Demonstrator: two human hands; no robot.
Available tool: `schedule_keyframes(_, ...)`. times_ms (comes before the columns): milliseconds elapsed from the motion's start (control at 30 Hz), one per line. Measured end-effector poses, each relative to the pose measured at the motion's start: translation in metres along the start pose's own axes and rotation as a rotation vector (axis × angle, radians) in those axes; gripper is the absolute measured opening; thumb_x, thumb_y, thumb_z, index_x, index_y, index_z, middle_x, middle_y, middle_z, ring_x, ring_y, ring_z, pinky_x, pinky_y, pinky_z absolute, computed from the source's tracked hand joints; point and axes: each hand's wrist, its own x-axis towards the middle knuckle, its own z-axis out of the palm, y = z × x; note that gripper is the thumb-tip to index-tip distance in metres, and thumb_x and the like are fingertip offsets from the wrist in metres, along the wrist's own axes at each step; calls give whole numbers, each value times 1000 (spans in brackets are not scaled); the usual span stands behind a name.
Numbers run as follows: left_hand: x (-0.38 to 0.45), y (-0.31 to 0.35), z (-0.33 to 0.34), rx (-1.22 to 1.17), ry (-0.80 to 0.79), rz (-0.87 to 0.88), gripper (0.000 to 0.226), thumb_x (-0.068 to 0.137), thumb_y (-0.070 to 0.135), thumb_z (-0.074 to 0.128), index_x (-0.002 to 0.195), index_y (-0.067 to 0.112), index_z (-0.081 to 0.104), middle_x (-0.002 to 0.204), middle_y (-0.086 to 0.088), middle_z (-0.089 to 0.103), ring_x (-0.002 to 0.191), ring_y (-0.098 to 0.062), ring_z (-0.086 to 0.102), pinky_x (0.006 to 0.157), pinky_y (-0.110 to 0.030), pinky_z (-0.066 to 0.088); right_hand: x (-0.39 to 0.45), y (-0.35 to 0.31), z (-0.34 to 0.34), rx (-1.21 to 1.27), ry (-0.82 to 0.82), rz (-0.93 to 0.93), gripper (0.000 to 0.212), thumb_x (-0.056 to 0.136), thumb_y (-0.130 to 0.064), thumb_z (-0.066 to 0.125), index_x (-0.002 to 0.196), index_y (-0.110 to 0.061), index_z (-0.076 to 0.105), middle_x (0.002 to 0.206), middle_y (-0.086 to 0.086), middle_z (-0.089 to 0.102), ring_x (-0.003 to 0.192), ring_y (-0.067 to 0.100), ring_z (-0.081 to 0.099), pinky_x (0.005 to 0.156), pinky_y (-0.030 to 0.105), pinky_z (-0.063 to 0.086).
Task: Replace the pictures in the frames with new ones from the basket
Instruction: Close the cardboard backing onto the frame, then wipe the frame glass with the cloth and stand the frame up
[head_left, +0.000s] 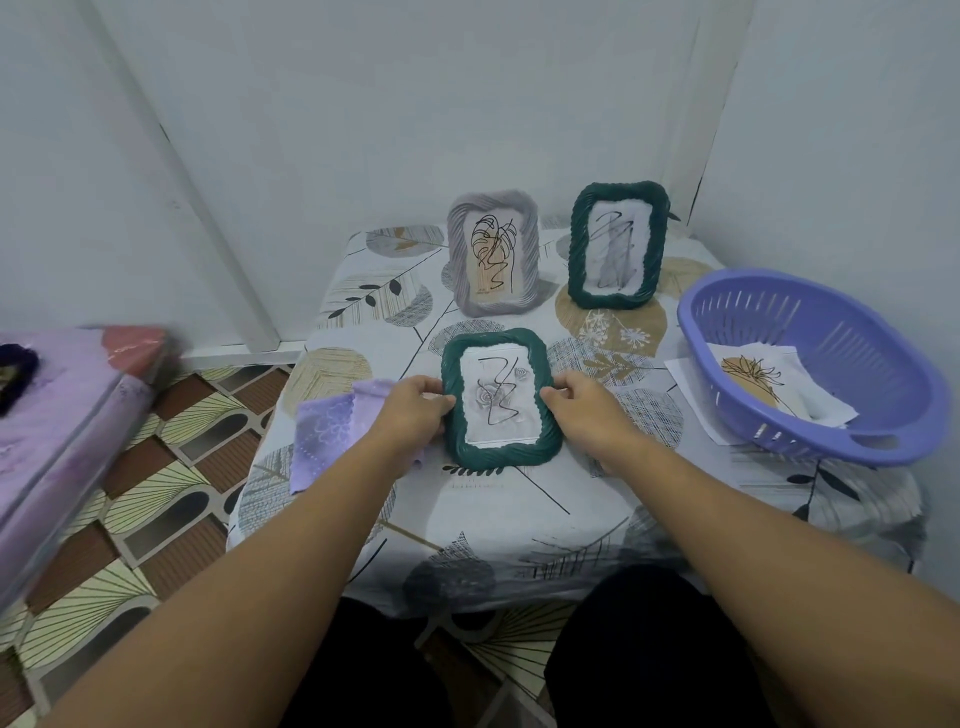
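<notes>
Table (519, 509): 3 frames (501, 399), basket (810, 358), cloth (324, 431), possibly paper.

I see plain pale walls (467, 78) meeting in a corner, a patterned tile floor (171, 483), a leaf-print cloth over the tabletop (519, 519), and a lilac-covered bed (52, 441) at left.

Head-worn camera, looking forward and down, close over the table (519, 514), wide angle

Paper sheet (691, 387) partly under the basket (852, 415); blurred dark object (15, 374) at left edge.
</notes>
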Motion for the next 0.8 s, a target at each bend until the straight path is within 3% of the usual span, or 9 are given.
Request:
schedule_keyframes(100, 1, 1, -2, 253, 35, 58, 11, 99, 26, 63, 104, 17, 66, 84, -5, 65, 78, -24, 58, 55, -35, 50, 1, 1, 5, -170, 18, -20, 26, 103, -35, 51, 115, -18, 67, 108, 2, 70, 100, 25, 65, 93, 45, 53)
schedule_keyframes(233, 0, 4, -2, 475, 54, 131, 23, 99, 22, 62, 100, 1, 72, 72, -6, 60, 66, -23, 54, 50, -25, 37, 10, 11, 12, -278, 78, -9, 34, 93, -48, 48, 99, -22, 70, 109, 11, 65, 94, 30, 64, 91, 48, 54)
schedule_keyframes(333, -2, 5, -2, 522, 53, 162, 20, 97, 23, 65, 103, 6, 72, 82, -4, 67, 65, -18, 56, 49, -24, 35, 2, 6, 10, -344, 65, -14, 32, 100, -38, 54, 121, -16, 66, 126, 12, 53, 109, 32, 59, 100, 48, 49)
schedule_keyframes(400, -2, 5, -3, 549, 80, 198, 23, 95, 27, 68, 113, 12, 68, 104, -4, 70, 74, -20, 59, 51, -25, 39, 1, 7, 9, -385, 54, -4, 41, 102, -36, 55, 134, -11, 57, 133, 13, 46, 115, 34, 57, 104, 49, 46)
schedule_keyframes(467, -4, 7, -10, 606, 165, 259, 29, 96, 33, 67, 119, 15, 64, 114, -3, 66, 75, -20, 59, 54, -28, 41, 2, 8, 9, -386, 43, -3, 40, 102, -36, 56, 134, -12, 56, 132, 11, 47, 113, 32, 57, 104, 48, 46)
schedule_keyframes(567, -4, 4, -36, 777, 338, 358, 35, 97, 40, 62, 120, 13, 60, 117, -12, 62, 98, -29, 59, 76, -36, 46, 6, 10, 9, -342, 33, -5, 38, 101, -36, 56, 134, -18, 59, 130, 8, 50, 115, 28, 57, 107, 49, 44)
schedule_keyframes(700, -5, -4, -80, 1159, 408, 211, 60, 98, 54, 52, 130, 4, 45, 127, -25, 54, 116, -41, 51, 93, -46, 43, 7, 11, 11, -328, 56, -8, 37, 100, -38, 55, 133, -23, 60, 129, 6, 52, 116, 27, 55, 106, 49, 42)
schedule_keyframes(800, -1, -13, -100, 1256, 346, 12, 84, 92, 69, 49, 139, 0, 41, 135, -24, 54, 123, -39, 51, 101, -44, 42, 6, 13, 14, -355, 68, -19, 35, 100, -39, 55, 131, -24, 60, 127, 6, 51, 113, 28, 56, 104, 50, 44)
